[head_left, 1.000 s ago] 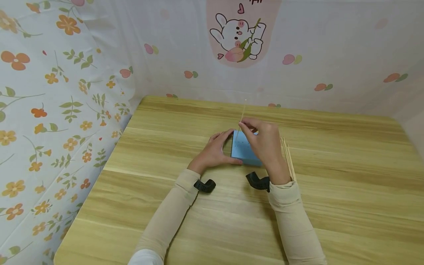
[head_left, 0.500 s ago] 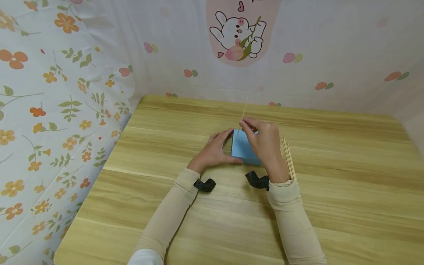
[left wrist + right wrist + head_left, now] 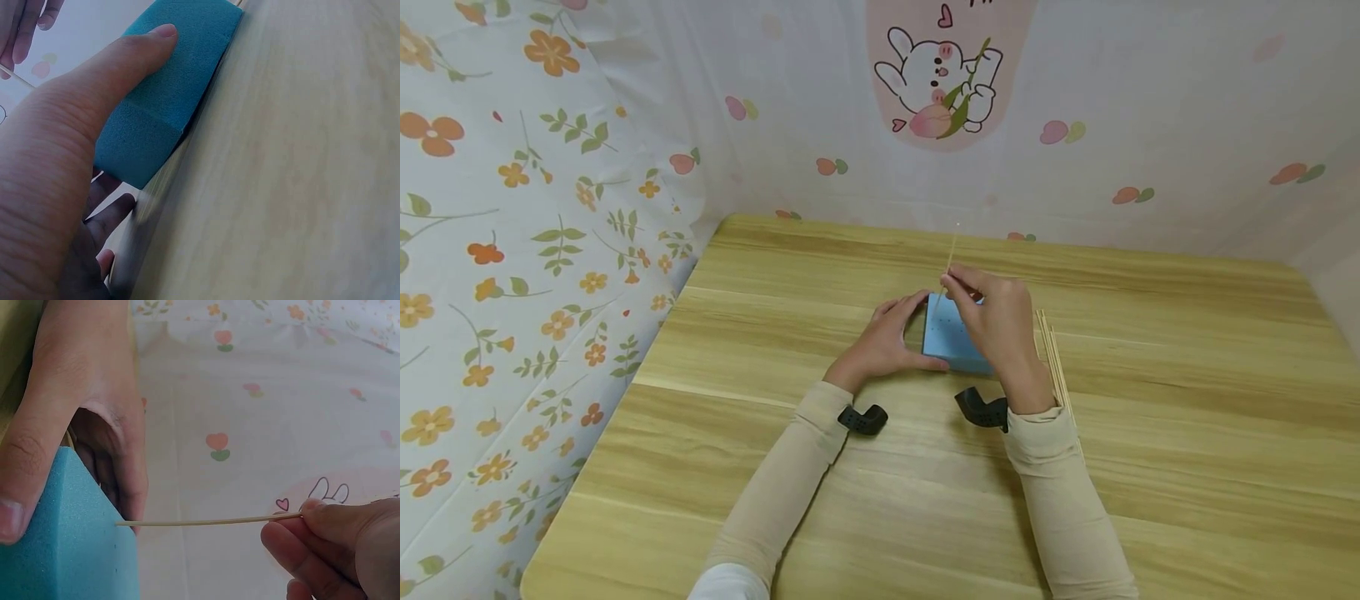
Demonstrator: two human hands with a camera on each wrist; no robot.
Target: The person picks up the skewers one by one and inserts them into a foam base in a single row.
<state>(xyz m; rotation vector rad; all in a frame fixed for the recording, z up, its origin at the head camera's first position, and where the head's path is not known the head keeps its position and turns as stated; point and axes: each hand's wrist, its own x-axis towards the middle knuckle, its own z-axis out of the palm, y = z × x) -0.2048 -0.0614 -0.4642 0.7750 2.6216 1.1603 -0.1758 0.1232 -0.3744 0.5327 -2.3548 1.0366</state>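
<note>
A blue foam block [image 3: 951,343] with small holes in its top face lies on the table. My left hand [image 3: 883,340] grips it from the left, with the thumb [image 3: 134,59] on the near side and the fingers around the far side. Between right thumb and fingers, my right hand [image 3: 1000,321] pinches a thin bamboo skewer [image 3: 194,522] partway along its length. The skewer leans, its lower end meeting the block's top near the back left corner. Whether that end has entered the foam I cannot tell. My right hand hides the block's right part in the head view.
Several more bamboo skewers [image 3: 1054,354] lie on the wooden table [image 3: 1187,400], just right of my right wrist and partly behind it. Black wrist mounts [image 3: 862,420] sit on both sleeves. Patterned cloth [image 3: 760,100] hangs behind and left of the table.
The skewer's upper end has swayed a little to the right and partly back. Both hands keep nearly the same places, and the block stays put.
</note>
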